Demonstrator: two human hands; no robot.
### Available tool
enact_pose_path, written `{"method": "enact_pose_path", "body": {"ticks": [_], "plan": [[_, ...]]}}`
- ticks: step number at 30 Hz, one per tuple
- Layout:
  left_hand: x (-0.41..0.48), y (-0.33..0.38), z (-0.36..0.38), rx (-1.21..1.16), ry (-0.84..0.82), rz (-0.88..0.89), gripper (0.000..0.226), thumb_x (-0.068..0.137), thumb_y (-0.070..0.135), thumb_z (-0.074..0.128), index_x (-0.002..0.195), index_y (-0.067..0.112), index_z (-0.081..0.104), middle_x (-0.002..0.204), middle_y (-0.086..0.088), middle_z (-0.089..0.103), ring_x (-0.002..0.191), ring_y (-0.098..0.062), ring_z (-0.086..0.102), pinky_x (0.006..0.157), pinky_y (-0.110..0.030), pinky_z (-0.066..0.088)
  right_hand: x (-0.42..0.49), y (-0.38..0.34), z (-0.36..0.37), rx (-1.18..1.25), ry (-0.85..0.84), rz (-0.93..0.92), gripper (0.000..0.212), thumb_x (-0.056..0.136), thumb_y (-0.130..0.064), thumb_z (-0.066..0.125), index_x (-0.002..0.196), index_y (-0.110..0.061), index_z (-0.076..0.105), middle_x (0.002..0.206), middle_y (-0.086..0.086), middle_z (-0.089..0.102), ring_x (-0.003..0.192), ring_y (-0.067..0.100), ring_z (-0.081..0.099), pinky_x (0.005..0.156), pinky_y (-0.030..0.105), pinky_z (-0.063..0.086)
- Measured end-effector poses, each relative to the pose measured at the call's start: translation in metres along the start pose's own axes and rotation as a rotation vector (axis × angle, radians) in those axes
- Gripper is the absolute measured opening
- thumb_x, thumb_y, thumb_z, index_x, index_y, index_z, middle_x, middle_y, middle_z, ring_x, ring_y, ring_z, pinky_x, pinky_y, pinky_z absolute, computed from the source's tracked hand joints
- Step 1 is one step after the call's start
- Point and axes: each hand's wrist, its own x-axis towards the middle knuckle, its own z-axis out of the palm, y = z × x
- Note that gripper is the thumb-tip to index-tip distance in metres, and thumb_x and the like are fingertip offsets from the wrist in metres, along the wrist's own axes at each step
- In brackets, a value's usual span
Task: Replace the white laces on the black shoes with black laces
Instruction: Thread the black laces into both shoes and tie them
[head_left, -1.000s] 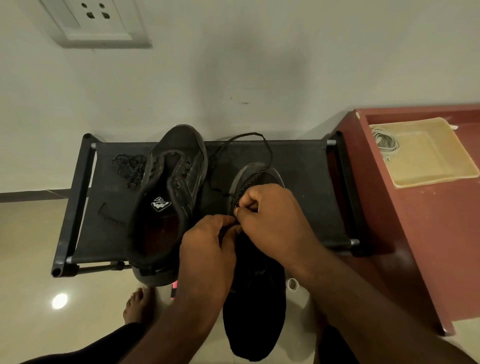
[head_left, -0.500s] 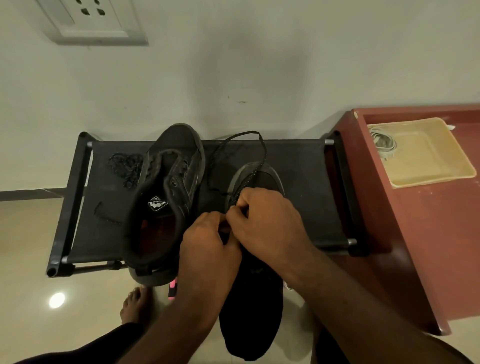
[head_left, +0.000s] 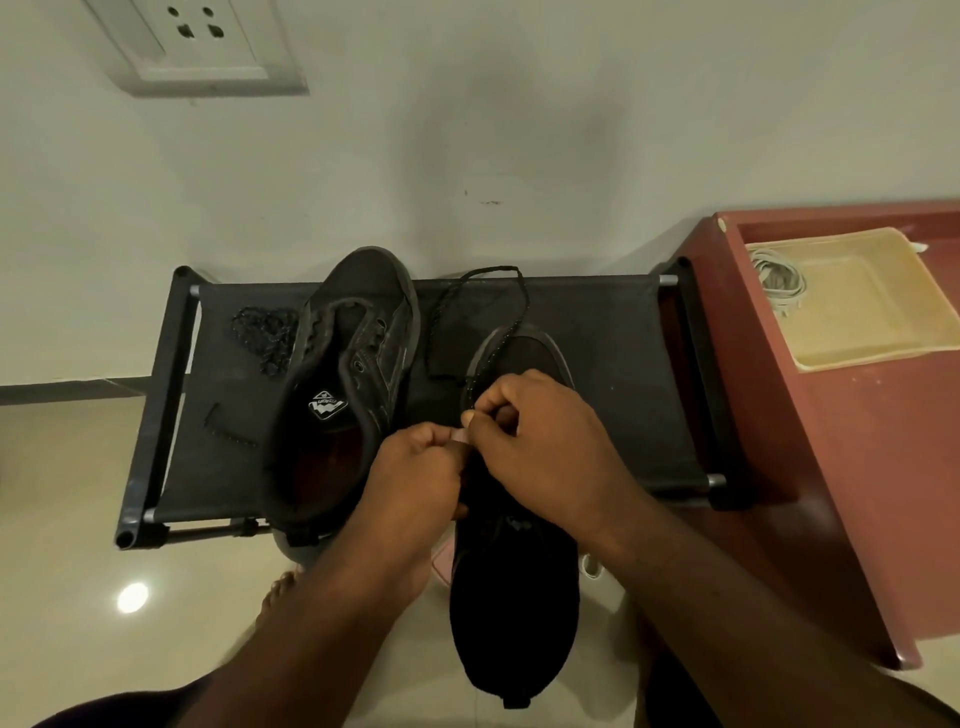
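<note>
2 black shoes sit on a low black rack (head_left: 597, 332) against the wall. The right shoe (head_left: 511, 597) lies with its toe far and its heel hanging off the near edge toward the person, probably so the eyelet rows face up within easy reach. Both hands meet over its lacing area. The right hand (head_left: 540, 441) is pinched closed on the black lace (head_left: 488, 353) close to the eyelets; the left hand (head_left: 415, 467) is also curled closed, fingertips touching the right hand's, apparently gripping the same lace or the eyelet edge (the contact point is hidden, so I cannot tell which). Judgement: the lace is being threaded through an eyelet, one hand steadying, the other feeding.

The slack of the lace loops away to the far side, over the rack's back rail, which keeps it clear of the working spot.

The left shoe (head_left: 345, 384) rests just beside, tongue open, eyelets empty; it looks unlaced. A bundle of spare black lace (head_left: 265, 332) waits at the rack's far left, likely for that shoe.

The white laces (head_left: 779, 280) are coiled in a yellow tray (head_left: 872, 332) on the red worktop (head_left: 857, 493) to the right, well apart from the shoes, so removal appears done.
</note>
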Motion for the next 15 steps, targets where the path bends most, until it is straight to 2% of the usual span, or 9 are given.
{"method": "enact_pose_path", "body": {"ticks": [3, 8, 10, 12, 13, 14, 15], "plan": [[-0.002, 0.000, -0.001, 0.002, 0.015, 0.016, 0.020, 0.100, 0.014, 0.049, 0.090, 0.014, 0.066, 0.073, -0.001, 0.064, 0.068, -0.012, 0.058, 0.061, -0.027, 0.048, 0.000, 0.002, -0.001, 0.011, -0.025, -0.008, 0.012, 0.089, -0.027, 0.067, 0.101, -0.028, 0.069, 0.095, -0.013, 0.054, 0.080, -0.002, 0.055, 0.069, 0.010, 0.039], [-0.010, 0.002, -0.004, 0.163, 0.076, 0.203, 0.021, 0.099, 0.016, 0.051, 0.087, 0.017, 0.067, 0.078, -0.011, 0.064, 0.069, -0.011, 0.056, 0.063, -0.027, 0.048, 0.001, 0.006, -0.001, -0.006, -0.025, -0.031, 0.021, 0.090, -0.018, 0.063, 0.108, -0.025, 0.069, 0.098, -0.014, 0.054, 0.081, -0.006, 0.052, 0.065, 0.007, 0.035], [-0.016, 0.007, -0.006, 0.134, 0.088, 0.315, 0.021, 0.100, 0.015, 0.050, 0.089, 0.020, 0.068, 0.083, -0.002, 0.068, 0.077, -0.010, 0.064, 0.071, -0.025, 0.052, 0.003, 0.008, -0.001, -0.024, -0.018, -0.041, 0.022, 0.090, -0.018, 0.063, 0.110, -0.025, 0.069, 0.095, -0.014, 0.052, 0.077, -0.005, 0.050, 0.063, 0.006, 0.032], [-0.023, 0.016, -0.007, -0.091, 0.010, 0.396, 0.023, 0.101, 0.011, 0.045, 0.091, 0.016, 0.066, 0.088, 0.001, 0.073, 0.088, -0.014, 0.069, 0.081, -0.027, 0.057, 0.003, 0.009, -0.001, -0.031, -0.017, -0.064, 0.018, 0.091, -0.019, 0.064, 0.107, -0.025, 0.068, 0.092, -0.013, 0.051, 0.075, -0.003, 0.048, 0.062, 0.008, 0.031], [-0.028, 0.022, -0.007, -0.267, -0.059, 0.408, 0.024, 0.101, 0.010, 0.042, 0.089, 0.012, 0.062, 0.084, -0.004, 0.073, 0.083, -0.020, 0.070, 0.082, -0.030, 0.058, 0.003, 0.010, 0.000, -0.028, -0.012, -0.077, 0.012, 0.091, -0.020, 0.064, 0.102, -0.025, 0.066, 0.091, -0.012, 0.050, 0.074, -0.001, 0.048, 0.062, 0.009, 0.032], [-0.030, 0.028, -0.008, -0.438, -0.118, 0.393, 0.025, 0.101, 0.009, 0.039, 0.086, 0.010, 0.059, 0.074, -0.009, 0.069, 0.069, -0.023, 0.067, 0.076, -0.032, 0.059, 0.003, 0.011, 0.000, -0.022, -0.002, -0.084, 0.008, 0.092, -0.021, 0.064, 0.098, -0.026, 0.065, 0.090, -0.011, 0.051, 0.074, -0.001, 0.048, 0.062, 0.009, 0.032], [-0.031, 0.031, -0.010, -0.533, -0.134, 0.367, 0.025, 0.101, 0.010, 0.038, 0.084, 0.010, 0.056, 0.063, -0.008, 0.060, 0.053, -0.020, 0.057, 0.064, -0.033, 0.058, 0.003, 0.011, 0.001, -0.018, 0.008, -0.080, 0.009, 0.092, -0.020, 0.064, 0.099, -0.026, 0.066, 0.091, -0.011, 0.053, 0.075, -0.002, 0.049, 0.062, 0.008, 0.033]]}}
